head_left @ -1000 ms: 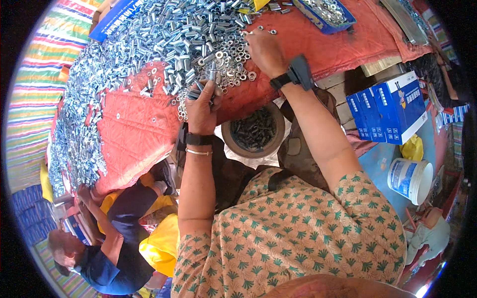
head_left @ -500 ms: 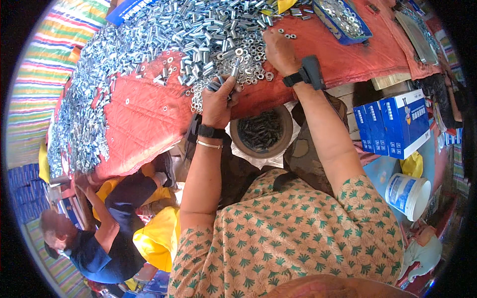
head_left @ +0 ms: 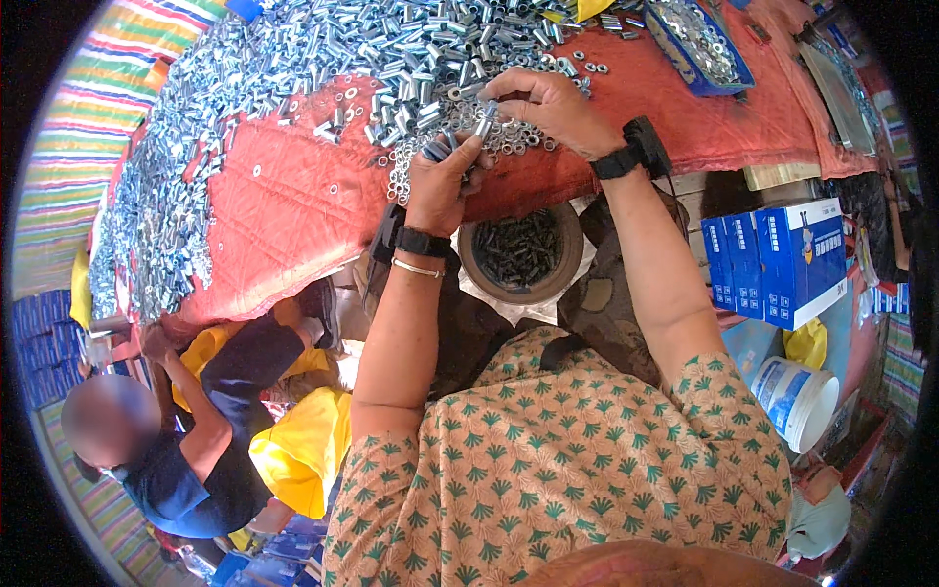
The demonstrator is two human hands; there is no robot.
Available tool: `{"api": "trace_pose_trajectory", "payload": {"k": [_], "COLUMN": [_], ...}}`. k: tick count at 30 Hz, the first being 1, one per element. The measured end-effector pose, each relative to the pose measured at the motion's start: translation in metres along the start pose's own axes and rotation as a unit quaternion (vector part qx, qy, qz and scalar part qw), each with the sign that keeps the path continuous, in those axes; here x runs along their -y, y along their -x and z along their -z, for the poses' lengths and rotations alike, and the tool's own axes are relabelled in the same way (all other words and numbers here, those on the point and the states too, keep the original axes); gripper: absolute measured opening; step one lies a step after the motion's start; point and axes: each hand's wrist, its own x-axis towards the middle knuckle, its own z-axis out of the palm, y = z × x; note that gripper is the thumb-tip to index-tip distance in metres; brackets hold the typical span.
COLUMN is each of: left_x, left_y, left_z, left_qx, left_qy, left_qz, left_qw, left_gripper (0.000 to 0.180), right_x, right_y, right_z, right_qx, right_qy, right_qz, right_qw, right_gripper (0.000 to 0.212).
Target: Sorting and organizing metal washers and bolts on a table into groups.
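My left hand (head_left: pixel 438 194) is closed, with a shiny metal sleeve bolt (head_left: pixel 485 121) standing up from its thumb and fingers. Darker metal pieces (head_left: pixel 437 149) show in the same grip. My right hand (head_left: pixel 559 110) reaches over to the bolt's upper end, its thumb and forefinger bent together there. Whatever lies between those fingertips is too small to make out. Behind and beneath both hands lie loose washers and nuts (head_left: pixel 518 140), and beyond them a broad heap of metal sleeves (head_left: pixel 333 47) covers the red cloth (head_left: pixel 284 210).
A round tub (head_left: pixel 577 266) of dark metal pieces stands between my knees. At the far right is a blue tray (head_left: pixel 706 90) of washers. Blue boxes (head_left: pixel 782 259) and a white bucket (head_left: pixel 797 401) stand at right. Another person (head_left: pixel 186 460) sits at lower left.
My right hand has come left from the loose nuts to the bolt's top end. The left hand still grips the bolt, shifted slightly right and lower in view.
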Motion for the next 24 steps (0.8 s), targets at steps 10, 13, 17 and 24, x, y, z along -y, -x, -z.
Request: {"api": "trace_pose_trajectory", "payload": {"k": [10, 13, 17, 24], "left_x": [-0.003, -0.003, -0.001, -0.005], "left_y": [0.008, 0.007, 0.005, 0.008], "left_z": [-0.005, -0.001, -0.004, 0.000], "left_qx": [-0.037, -0.021, -0.013, -0.035], "left_qy": [-0.091, -0.097, -0.111, -0.089], "left_qz": [-0.057, -0.057, -0.068, -0.041], "left_qw": [0.994, 0.993, 0.991, 0.995], "left_gripper": [0.010, 0.009, 0.009, 0.009], "right_x": [0.004, 0.011, 0.008, 0.023], "right_y": [0.004, 0.004, 0.005, 0.007], "right_z": [0.000, -0.007, 0.000, -0.009], "right_qx": [0.013, -0.022, -0.011, -0.001], "right_qy": [0.069, -0.021, 0.091, -0.027], "right_qz": [-0.107, -0.057, -0.103, -0.093], "right_qw": [0.992, 0.998, 0.990, 0.995], "right_gripper": [0.019, 0.022, 0.023, 0.024]}}
